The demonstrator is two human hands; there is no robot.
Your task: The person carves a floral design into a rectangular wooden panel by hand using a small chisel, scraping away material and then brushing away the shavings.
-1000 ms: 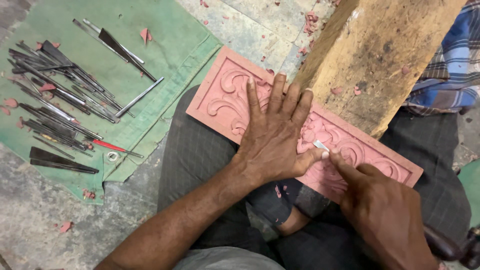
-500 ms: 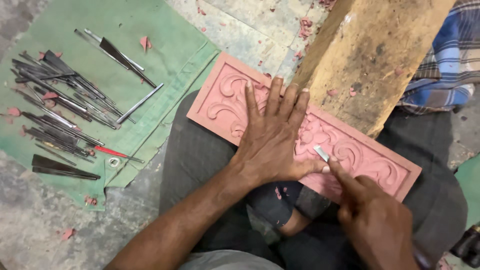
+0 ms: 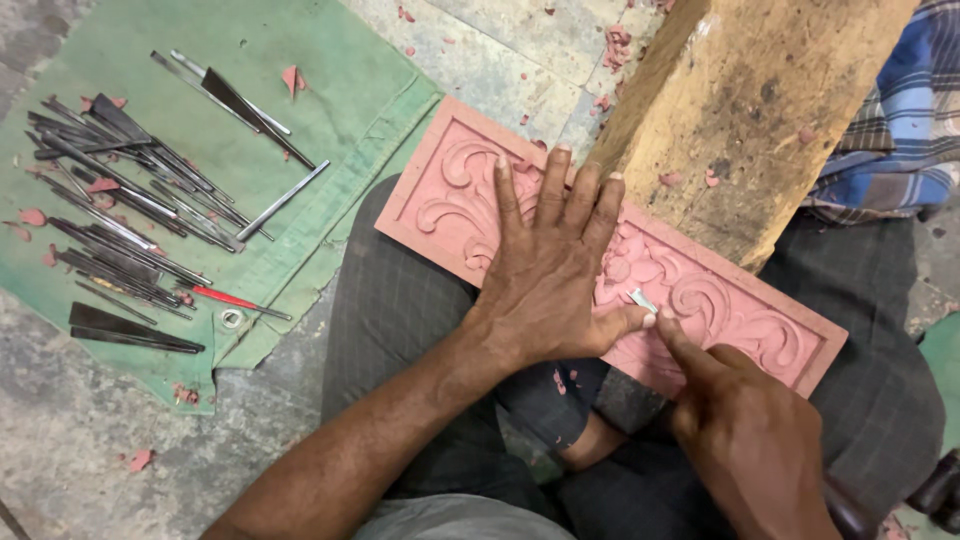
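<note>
Our left hand (image 3: 550,270) lies open and flat on the pink carved panel (image 3: 720,300), whose long axis runs far-left to near-right across our lap. Our right hand (image 3: 745,430) (the nearer one) pinches a small metal chisel (image 3: 642,300) just beside the left thumb.

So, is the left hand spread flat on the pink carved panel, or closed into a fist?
Spread flat. The left hand lies palm-down on the pink carved panel, fingers splayed and straight.
</note>
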